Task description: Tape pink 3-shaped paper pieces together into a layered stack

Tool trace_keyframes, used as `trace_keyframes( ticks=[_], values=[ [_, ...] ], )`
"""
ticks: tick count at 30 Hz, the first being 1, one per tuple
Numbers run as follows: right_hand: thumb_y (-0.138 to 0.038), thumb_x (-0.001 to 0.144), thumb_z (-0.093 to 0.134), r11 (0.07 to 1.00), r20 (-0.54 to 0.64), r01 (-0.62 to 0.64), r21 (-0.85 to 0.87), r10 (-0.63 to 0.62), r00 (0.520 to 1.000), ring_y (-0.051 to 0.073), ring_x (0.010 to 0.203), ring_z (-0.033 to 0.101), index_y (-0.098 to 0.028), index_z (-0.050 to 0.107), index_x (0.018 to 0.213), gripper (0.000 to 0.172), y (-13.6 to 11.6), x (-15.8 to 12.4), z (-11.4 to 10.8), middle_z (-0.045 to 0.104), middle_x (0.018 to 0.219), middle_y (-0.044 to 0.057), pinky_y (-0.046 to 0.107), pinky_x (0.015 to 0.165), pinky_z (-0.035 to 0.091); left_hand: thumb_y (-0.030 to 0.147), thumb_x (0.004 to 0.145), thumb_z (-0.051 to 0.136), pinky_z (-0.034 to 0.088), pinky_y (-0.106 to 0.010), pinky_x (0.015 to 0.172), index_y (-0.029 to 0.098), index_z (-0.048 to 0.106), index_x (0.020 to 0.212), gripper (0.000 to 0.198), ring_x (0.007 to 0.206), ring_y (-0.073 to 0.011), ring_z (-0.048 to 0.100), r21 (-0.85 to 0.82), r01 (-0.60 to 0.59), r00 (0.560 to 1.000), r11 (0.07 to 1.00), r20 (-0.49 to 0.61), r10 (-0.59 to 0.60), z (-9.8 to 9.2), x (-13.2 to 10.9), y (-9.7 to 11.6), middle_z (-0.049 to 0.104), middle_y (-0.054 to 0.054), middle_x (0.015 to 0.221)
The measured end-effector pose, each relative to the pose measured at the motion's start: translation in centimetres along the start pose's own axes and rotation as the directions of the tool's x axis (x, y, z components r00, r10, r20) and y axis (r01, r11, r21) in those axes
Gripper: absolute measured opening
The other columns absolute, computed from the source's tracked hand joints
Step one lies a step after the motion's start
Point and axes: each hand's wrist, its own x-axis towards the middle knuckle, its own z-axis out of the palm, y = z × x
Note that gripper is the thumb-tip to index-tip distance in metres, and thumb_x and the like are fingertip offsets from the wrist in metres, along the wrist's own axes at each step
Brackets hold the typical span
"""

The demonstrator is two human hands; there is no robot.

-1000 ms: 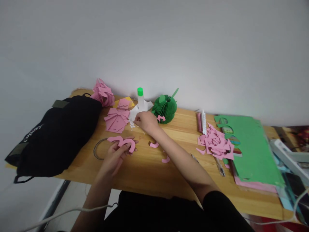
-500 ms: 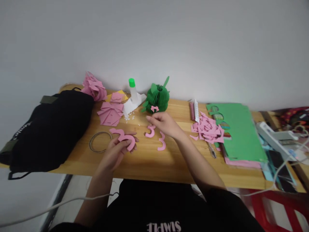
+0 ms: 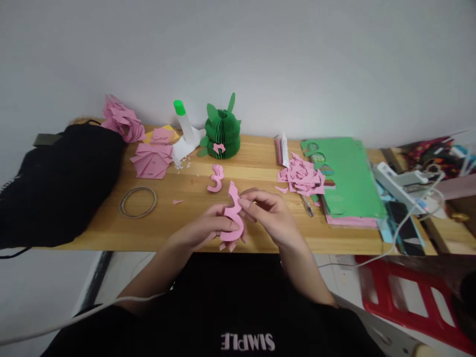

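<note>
Both my hands meet near the front edge of the wooden table. My left hand is closed on a stack of curved pink paper cut-outs. My right hand pinches the same stack from the right, fingers together. Another pink curved cut-out lies on the table beyond them. A green folded-paper ball with leaves and a pink mouth stands at the back, beside a glue bottle with a green cap.
A black bag fills the table's left end. Folded pink sheets, a tape ring and pink scraps lie about. Green paper is stacked at right, with a power strip and a red stool.
My right hand came back from the green ball and joined the left at the table's front edge. The left brought its pink cut-outs rightward. The view shifted right and down.
</note>
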Motion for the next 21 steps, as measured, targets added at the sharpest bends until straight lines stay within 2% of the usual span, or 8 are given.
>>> trace_keyframes(
  ticks=[4, 7, 10, 13, 16, 18, 20, 21],
  values=[
    [-0.041, 0.074, 0.078, 0.999, -0.061, 0.016, 0.042, -0.013, 0.998, 0.008, 0.06, 0.059, -0.018, 0.069, 0.068, 0.025, -0.2, -0.2, -0.8, 0.068, 0.069, -0.002, 0.023, 0.061, 0.051, 0.035, 0.067, 0.073, 0.042, -0.02, 0.04, 0.015, 0.072, 0.075, 0.022, 0.05, -0.0171, 0.064, -0.042, -0.029, 1.0, 0.999, 0.0, 0.029, 0.6, -0.2, 0.2, 0.073, -0.01, 0.071],
    [-0.044, 0.07, 0.08, 0.991, -0.088, -0.03, 0.131, 0.042, 0.995, 0.008, 0.058, 0.058, -0.019, 0.07, 0.068, 0.027, -0.2, -0.2, -1.0, 0.067, 0.065, -0.003, 0.023, 0.06, 0.05, 0.044, 0.07, 0.073, 0.047, -0.022, 0.045, 0.017, 0.074, 0.083, 0.03, 0.059, -0.0213, 0.07, -0.107, -0.036, 0.999, 0.994, 0.029, 0.039, 0.5, -0.2, -0.1, 0.076, -0.012, 0.08],
    [-0.047, 0.067, 0.082, 0.971, -0.046, -0.095, 0.221, 0.108, 0.993, 0.008, 0.054, 0.055, -0.019, 0.071, 0.069, 0.03, -0.3, -0.1, -1.0, 0.066, 0.062, -0.003, 0.022, 0.056, 0.048, 0.047, 0.069, 0.078, 0.045, -0.022, 0.042, 0.017, 0.075, 0.082, 0.033, 0.056, -0.0204, 0.069, -0.16, -0.019, 0.999, 0.987, 0.038, 0.025, 0.5, -0.2, -0.5, 0.076, -0.012, 0.081],
    [-0.049, 0.067, 0.082, 0.976, -0.043, -0.097, 0.196, 0.107, 0.993, 0.008, 0.054, 0.055, -0.019, 0.07, 0.07, 0.032, -0.5, 0.1, -0.7, 0.066, 0.064, -0.003, 0.023, 0.056, 0.048, 0.046, 0.065, 0.083, 0.043, -0.019, 0.04, 0.017, 0.075, 0.08, 0.033, 0.052, -0.0173, 0.066, -0.22, -0.007, 0.999, 0.976, 0.047, 0.018, 0.6, 0.2, -0.7, 0.075, -0.009, 0.074],
    [-0.05, 0.073, 0.077, 0.996, -0.05, -0.05, 0.074, 0.054, 0.997, 0.009, 0.057, 0.057, -0.02, 0.069, 0.073, 0.032, -0.1, 0.5, -0.9, 0.067, 0.066, -0.002, 0.025, 0.059, 0.049, 0.041, 0.062, 0.088, 0.042, -0.018, 0.038, 0.017, 0.076, 0.082, 0.034, 0.046, -0.0129, 0.061, -0.305, -0.009, 0.999, 0.952, 0.033, 0.02, 0.3, 0.4, -1.0, 0.072, -0.005, 0.068],
    [-0.049, 0.08, 0.07, 0.997, -0.079, -0.018, -0.077, 0.012, 0.997, 0.011, 0.062, 0.059, -0.019, 0.07, 0.079, 0.03, 0.6, 1.1, -1.4, 0.069, 0.071, 0.0, 0.025, 0.06, 0.05, 0.04, 0.06, 0.089, 0.041, -0.017, 0.038, 0.017, 0.075, 0.082, 0.035, 0.044, -0.0105, 0.058, -0.339, -0.023, 1.0, 0.94, -0.012, 0.02, -0.5, 0.4, -1.3, 0.071, -0.003, 0.066],
    [-0.044, 0.087, 0.062, 0.931, -0.125, -0.032, -0.363, -0.014, 0.992, 0.013, 0.068, 0.062, -0.019, 0.071, 0.087, 0.027, 1.8, 1.9, -2.2, 0.072, 0.08, 0.003, 0.025, 0.062, 0.05, 0.039, 0.061, 0.089, 0.042, -0.016, 0.04, 0.017, 0.074, 0.082, 0.034, 0.046, -0.0088, 0.057, -0.352, -0.062, 0.996, 0.934, -0.086, 0.033, -1.8, 0.1, -1.7, 0.069, -0.001, 0.067],
    [-0.039, 0.089, 0.06, 0.839, -0.138, -0.066, -0.54, -0.011, 0.99, 0.014, 0.07, 0.063, -0.018, 0.071, 0.09, 0.024, 2.4, 2.3, -2.5, 0.072, 0.084, 0.005, 0.026, 0.063, 0.05, 0.038, 0.062, 0.088, 0.042, -0.015, 0.042, 0.016, 0.073, 0.083, 0.034, 0.049, -0.0082, 0.057, -0.356, -0.093, 0.989, 0.93, -0.14, 0.045, -2.6, -0.1, -1.8, 0.068, -0.001, 0.067]
  ],
)
